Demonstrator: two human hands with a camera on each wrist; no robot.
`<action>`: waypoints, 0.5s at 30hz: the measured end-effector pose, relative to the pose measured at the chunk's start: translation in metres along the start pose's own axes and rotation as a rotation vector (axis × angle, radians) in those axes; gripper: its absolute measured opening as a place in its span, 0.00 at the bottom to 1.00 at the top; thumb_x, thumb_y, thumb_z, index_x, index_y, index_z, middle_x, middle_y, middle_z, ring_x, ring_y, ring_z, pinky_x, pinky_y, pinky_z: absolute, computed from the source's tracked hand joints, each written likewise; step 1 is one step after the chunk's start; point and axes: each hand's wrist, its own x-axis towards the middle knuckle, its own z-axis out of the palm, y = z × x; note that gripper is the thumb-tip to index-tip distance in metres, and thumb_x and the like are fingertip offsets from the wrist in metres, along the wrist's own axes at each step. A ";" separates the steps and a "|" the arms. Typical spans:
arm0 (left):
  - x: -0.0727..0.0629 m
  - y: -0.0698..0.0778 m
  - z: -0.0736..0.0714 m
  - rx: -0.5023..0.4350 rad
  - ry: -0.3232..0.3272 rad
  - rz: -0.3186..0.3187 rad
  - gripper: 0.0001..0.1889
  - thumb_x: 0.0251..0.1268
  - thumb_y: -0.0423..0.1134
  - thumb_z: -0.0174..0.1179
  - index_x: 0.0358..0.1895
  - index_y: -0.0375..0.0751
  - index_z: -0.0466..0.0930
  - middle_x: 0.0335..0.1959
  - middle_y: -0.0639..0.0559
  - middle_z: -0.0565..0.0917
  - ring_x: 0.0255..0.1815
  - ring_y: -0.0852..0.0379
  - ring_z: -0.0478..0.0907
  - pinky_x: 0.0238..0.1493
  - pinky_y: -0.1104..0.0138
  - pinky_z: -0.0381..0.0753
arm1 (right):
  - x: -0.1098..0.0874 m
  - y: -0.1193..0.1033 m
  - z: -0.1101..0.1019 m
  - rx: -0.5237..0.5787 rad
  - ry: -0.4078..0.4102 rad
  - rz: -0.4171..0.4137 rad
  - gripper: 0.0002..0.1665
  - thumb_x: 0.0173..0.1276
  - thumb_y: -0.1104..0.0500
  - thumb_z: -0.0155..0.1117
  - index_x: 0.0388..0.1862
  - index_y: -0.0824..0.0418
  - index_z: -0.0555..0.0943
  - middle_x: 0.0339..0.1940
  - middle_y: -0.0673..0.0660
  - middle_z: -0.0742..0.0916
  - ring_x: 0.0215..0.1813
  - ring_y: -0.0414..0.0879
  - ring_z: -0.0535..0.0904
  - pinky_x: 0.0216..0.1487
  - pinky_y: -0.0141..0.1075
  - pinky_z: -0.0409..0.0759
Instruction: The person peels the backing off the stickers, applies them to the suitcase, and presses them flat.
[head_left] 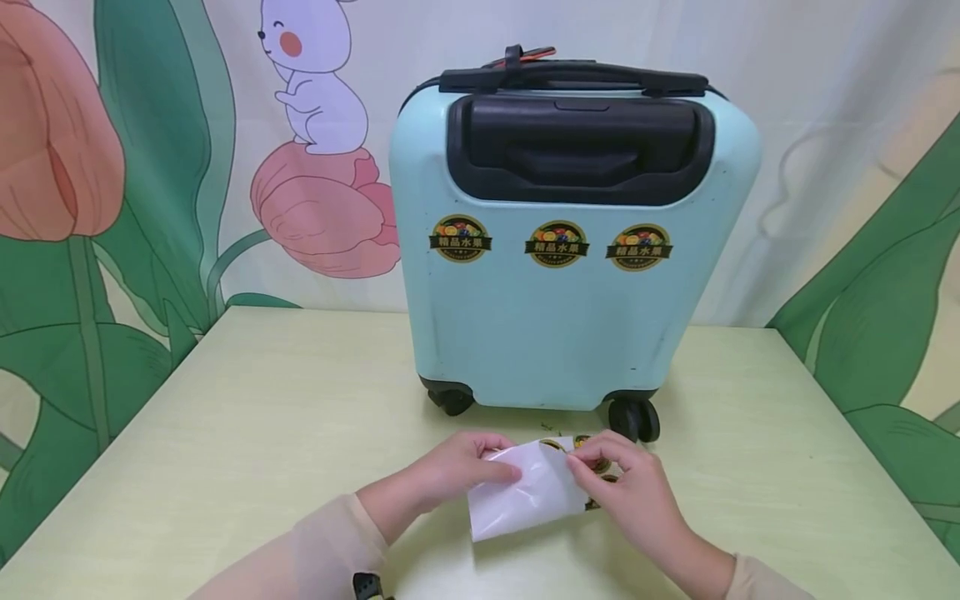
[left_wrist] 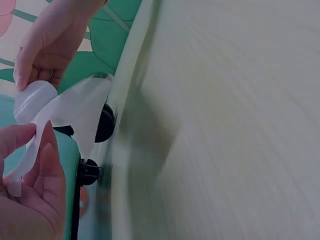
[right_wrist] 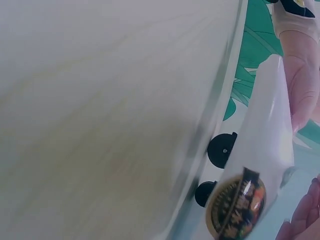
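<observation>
A white sticker sheet [head_left: 517, 500] is held above the table, its left end gripped between the thumb and fingers of my left hand [head_left: 457, 468]. My right hand [head_left: 630, 483] pinches the edge of a round sticker [left_wrist: 35, 102] at the sheet's right part; its white back shows in the left wrist view, partly lifted from the sheet. Another round black-and-gold fruit sticker [right_wrist: 237, 206] is on the sheet in the right wrist view. Behind the hands, a light-blue suitcase [head_left: 547, 333] stands upright with three like stickers [head_left: 557, 244] in a row below its black handle recess.
The pale wooden table [head_left: 300, 400] carries the suitcase on black wheels [head_left: 634, 417], close behind the sheet. A curtain [head_left: 825, 167] printed with tulips, leaves and a white animal hangs at the back. A dark band [head_left: 367, 586] is on the left wrist.
</observation>
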 end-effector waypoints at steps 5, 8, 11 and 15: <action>0.005 0.000 -0.003 0.058 -0.006 -0.017 0.11 0.56 0.34 0.62 0.42 0.36 0.82 0.33 0.52 0.82 0.26 0.62 0.75 0.27 0.71 0.75 | 0.000 0.002 -0.002 -0.027 0.016 0.025 0.08 0.54 0.69 0.70 0.24 0.56 0.83 0.27 0.45 0.83 0.29 0.39 0.74 0.28 0.31 0.74; 0.008 0.001 -0.003 0.087 -0.008 -0.030 0.11 0.57 0.36 0.62 0.42 0.37 0.82 0.34 0.52 0.82 0.27 0.62 0.75 0.28 0.70 0.75 | 0.000 0.003 -0.002 -0.033 0.030 0.021 0.08 0.53 0.70 0.70 0.24 0.57 0.83 0.27 0.44 0.82 0.28 0.39 0.74 0.27 0.32 0.75; 0.009 0.000 -0.004 0.101 -0.015 -0.031 0.10 0.57 0.36 0.62 0.41 0.37 0.82 0.34 0.52 0.81 0.27 0.61 0.75 0.28 0.70 0.75 | -0.001 0.004 -0.003 -0.032 0.036 0.021 0.08 0.53 0.70 0.70 0.24 0.57 0.83 0.26 0.44 0.82 0.27 0.39 0.73 0.27 0.31 0.74; 0.010 -0.004 -0.006 0.127 -0.027 -0.021 0.11 0.56 0.36 0.63 0.42 0.37 0.82 0.35 0.52 0.81 0.29 0.61 0.75 0.30 0.69 0.74 | -0.002 0.005 -0.005 -0.042 0.039 0.032 0.09 0.53 0.70 0.70 0.24 0.57 0.83 0.26 0.43 0.81 0.27 0.38 0.73 0.27 0.31 0.73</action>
